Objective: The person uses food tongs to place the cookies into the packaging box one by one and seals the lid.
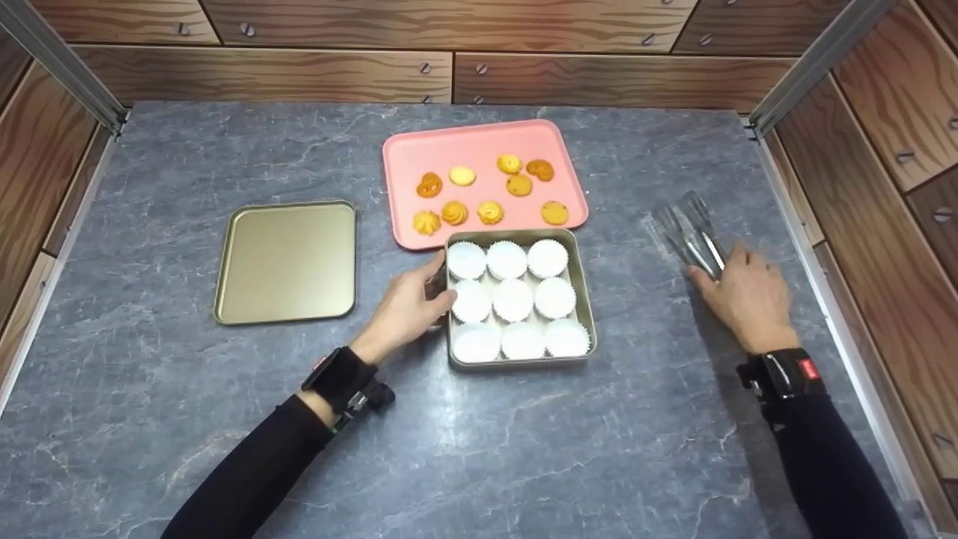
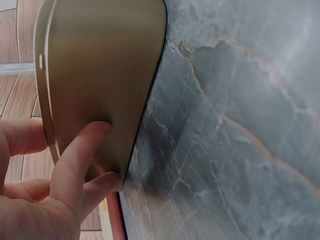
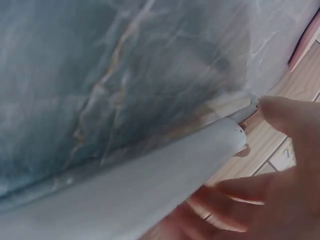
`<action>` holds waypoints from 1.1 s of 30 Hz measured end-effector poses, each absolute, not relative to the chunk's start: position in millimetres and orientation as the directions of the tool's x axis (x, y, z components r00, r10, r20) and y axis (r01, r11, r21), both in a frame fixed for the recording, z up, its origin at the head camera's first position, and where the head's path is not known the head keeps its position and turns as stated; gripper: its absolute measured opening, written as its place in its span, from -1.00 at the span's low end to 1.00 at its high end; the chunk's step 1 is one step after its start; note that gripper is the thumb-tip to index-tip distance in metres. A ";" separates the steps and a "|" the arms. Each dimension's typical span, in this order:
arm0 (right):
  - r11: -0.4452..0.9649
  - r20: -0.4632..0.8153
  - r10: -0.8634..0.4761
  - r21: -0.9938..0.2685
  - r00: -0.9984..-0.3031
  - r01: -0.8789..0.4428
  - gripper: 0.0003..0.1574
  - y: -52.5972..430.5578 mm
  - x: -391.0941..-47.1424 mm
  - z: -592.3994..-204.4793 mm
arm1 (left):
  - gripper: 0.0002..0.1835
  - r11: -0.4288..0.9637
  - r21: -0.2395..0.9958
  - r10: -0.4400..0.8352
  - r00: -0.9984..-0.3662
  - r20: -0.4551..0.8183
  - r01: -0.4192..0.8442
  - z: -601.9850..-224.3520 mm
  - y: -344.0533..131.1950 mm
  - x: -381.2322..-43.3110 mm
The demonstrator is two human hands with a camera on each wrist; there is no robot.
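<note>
Here's the left hand (image 1: pixel 404 301), its fingers pinching the side wall of the gold tin (image 2: pixel 100 60), fingertips against the outside, with nine white paper cups (image 1: pixel 513 301) just right of them! Far to their right, the right hand (image 1: pixel 748 299) is at the metal tongs (image 1: pixel 679 233), thumb and fingers about the near end, though I cannot tell whether they pinch it. Beyond the left fingers sits the pink tray (image 1: pixel 479 142) of cookies (image 1: pixel 454 212); left of them, the gold lid (image 1: pixel 288 262).

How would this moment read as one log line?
left hand: grips tin; right hand: at tongs; tin: nine white cups; pink tray: cookies
</note>
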State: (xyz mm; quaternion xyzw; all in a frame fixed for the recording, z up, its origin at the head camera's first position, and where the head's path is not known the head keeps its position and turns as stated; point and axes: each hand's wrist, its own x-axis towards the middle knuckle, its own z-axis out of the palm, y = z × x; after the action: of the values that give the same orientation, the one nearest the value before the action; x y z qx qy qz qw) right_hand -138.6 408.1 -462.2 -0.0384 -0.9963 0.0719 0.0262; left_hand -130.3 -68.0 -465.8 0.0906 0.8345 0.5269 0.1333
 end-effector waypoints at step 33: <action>0.967 0.220 -0.033 -0.240 -0.975 -0.087 -0.27 365.5 -145.9 -442.9 | -0.33 0.384 0.924 0.226 -0.970 -0.093 0.001 -469.8 -65.4 -122.9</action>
State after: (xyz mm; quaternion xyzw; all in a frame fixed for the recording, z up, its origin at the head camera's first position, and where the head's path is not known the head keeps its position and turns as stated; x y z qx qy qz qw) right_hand -145.9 365.5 -442.9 0.0305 -0.9858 0.1250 0.1075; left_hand -122.9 -65.4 -469.8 0.0687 0.8254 0.5509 0.1023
